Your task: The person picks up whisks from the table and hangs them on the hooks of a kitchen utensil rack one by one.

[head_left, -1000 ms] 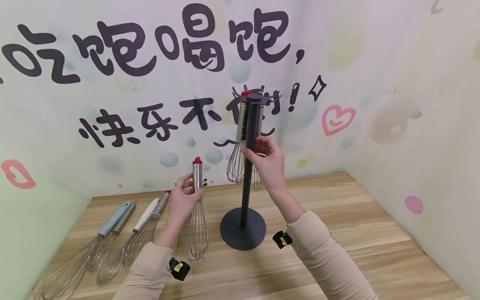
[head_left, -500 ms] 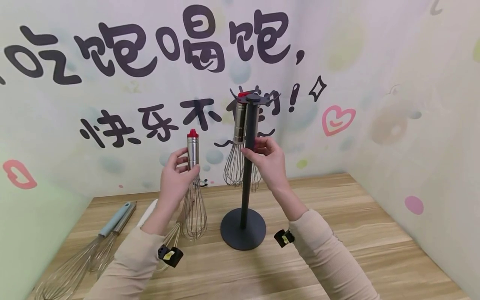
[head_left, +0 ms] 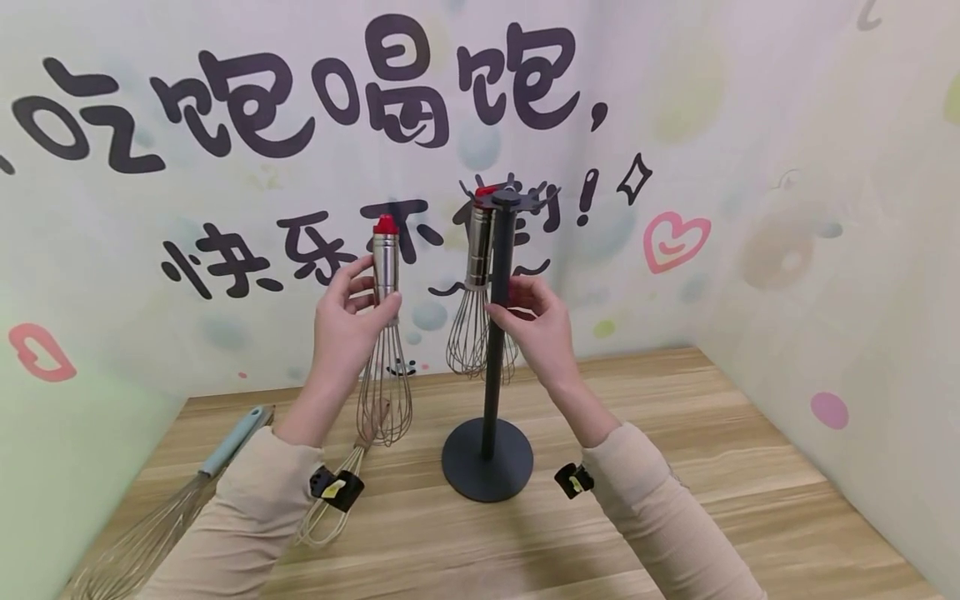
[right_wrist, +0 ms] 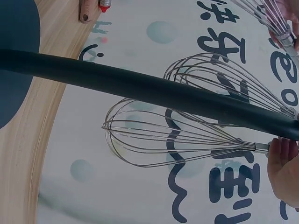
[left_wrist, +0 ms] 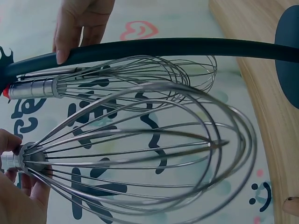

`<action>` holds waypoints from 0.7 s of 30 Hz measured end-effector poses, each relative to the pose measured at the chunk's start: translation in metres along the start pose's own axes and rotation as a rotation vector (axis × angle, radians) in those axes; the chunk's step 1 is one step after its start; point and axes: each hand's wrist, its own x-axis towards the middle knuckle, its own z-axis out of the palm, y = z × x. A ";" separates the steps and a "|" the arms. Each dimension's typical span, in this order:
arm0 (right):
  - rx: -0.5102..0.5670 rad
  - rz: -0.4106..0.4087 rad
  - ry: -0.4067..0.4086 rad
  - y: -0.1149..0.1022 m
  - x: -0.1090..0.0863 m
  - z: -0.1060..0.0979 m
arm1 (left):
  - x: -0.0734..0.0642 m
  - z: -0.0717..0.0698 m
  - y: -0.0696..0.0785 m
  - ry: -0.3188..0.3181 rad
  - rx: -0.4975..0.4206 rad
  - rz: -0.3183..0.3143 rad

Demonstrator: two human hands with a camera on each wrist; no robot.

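Note:
My left hand (head_left: 345,333) grips the steel handle of a red-capped balloon whisk (head_left: 386,258), held upright in the air, its wires pointing down. A black whisk stand (head_left: 489,396) with a round base and a ring of hooks on top is to its right. On the stand, around its pole, my right hand (head_left: 547,333) has its thumb in front and fingers behind. One red-capped whisk (head_left: 480,246) hangs at the left of the pole. A second hanging whisk (right_wrist: 261,148) has its handle next to the right fingers, mostly behind the pole in the head view.
A blue-handled whisk (head_left: 232,442) lies at the left of the wood-grain table (head_left: 637,467), partly behind the left sleeve. Another whisk with a brownish handle (head_left: 364,446) lies beneath the held one. Printed walls close off the back and sides.
My left hand has raised the red-capped whisk from low over the table to near the height of the hanging one. My right hand stays at the pole.

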 end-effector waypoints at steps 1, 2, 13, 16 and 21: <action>-0.008 0.001 0.001 0.000 0.000 -0.001 | 0.000 0.000 0.001 0.000 -0.002 0.000; -0.013 0.002 0.001 0.000 0.000 -0.001 | 0.000 0.000 0.001 0.000 -0.006 0.001; -0.006 0.021 -0.040 0.003 0.003 -0.005 | 0.000 -0.001 0.008 0.009 -0.008 0.044; -0.009 0.021 -0.047 0.003 0.003 -0.006 | 0.001 0.001 0.010 0.003 -0.018 0.072; -0.005 0.029 -0.053 0.003 0.003 -0.006 | 0.001 0.005 0.013 -0.005 -0.030 0.101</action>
